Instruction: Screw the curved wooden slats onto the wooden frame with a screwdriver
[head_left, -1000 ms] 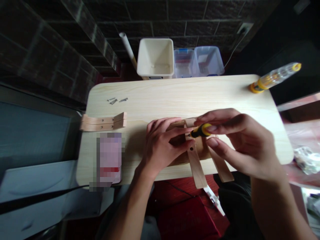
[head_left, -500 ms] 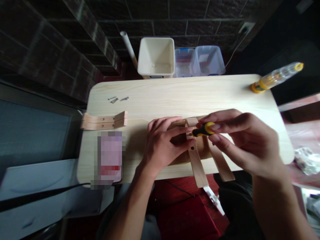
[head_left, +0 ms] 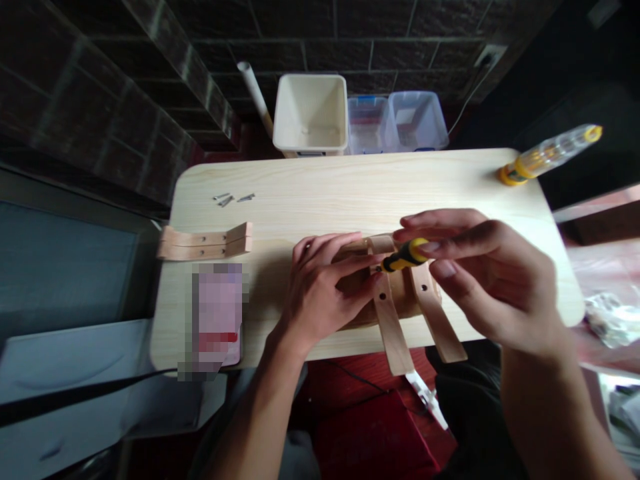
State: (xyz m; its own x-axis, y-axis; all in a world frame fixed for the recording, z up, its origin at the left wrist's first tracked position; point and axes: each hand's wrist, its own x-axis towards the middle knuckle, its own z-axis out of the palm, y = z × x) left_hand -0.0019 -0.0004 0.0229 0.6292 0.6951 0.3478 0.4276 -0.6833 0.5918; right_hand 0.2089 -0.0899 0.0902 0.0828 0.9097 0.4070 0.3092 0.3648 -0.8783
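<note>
A short yellow-and-black screwdriver (head_left: 406, 256) leans over a curved wooden strip (head_left: 393, 340), its tip at a hole or screw there. My right hand (head_left: 500, 277) has its fingertips at the handle's end, in a loose grip with the thumb slightly off it. My left hand (head_left: 317, 290) rests on the wooden piece, thumb and index finger on either side of the screwdriver tip, holding the strip. A second curved strip (head_left: 440, 327) with a hole lies alongside. Beneath both is a brown wooden base (head_left: 407, 300), partly hidden by my hands.
Two more curved wooden strips (head_left: 205, 243) lie together at the table's left. Several screws (head_left: 233, 199) are behind them. A blurred-out phone-like object (head_left: 219, 307) lies in front. A clear-and-yellow tube (head_left: 550, 153) stands at the back right. Bins (head_left: 310, 143) stand beyond the table (head_left: 380, 187).
My right hand's fingers have loosened and the thumb has moved off the screwdriver handle. The screwdriver tilts a little differently. My left hand stays in place on the wooden strip.
</note>
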